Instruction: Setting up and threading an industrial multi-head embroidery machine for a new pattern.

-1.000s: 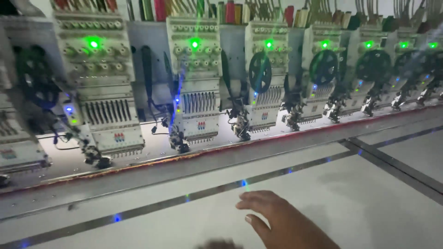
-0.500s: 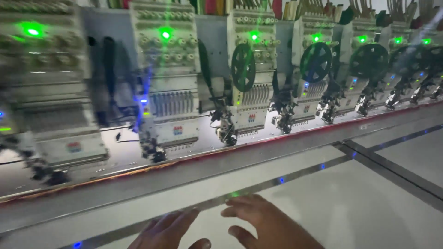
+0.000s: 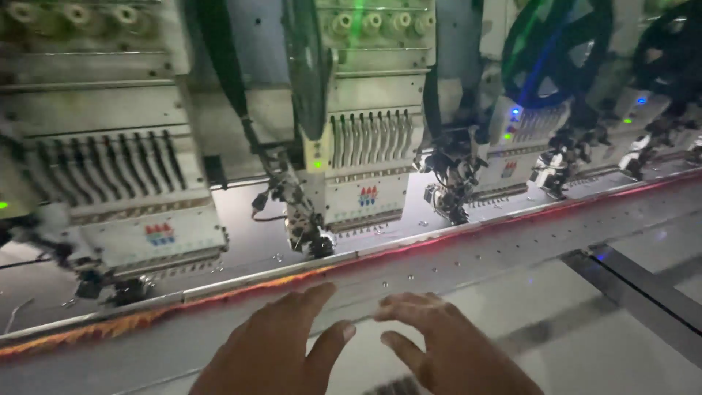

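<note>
White embroidery heads point(image 3: 365, 146) carry black needle bars; an orange-red patterned strip point(image 3: 241, 289) crosses the pale grey table point(image 3: 621, 344); green lamps glow.

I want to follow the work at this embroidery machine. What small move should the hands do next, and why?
Probably lay both palms down and smooth forward. The left hand and right hand hover open over the pale fabric, fingers spread, just short of the red-lit frame edge below the middle embroidery head.
</note>
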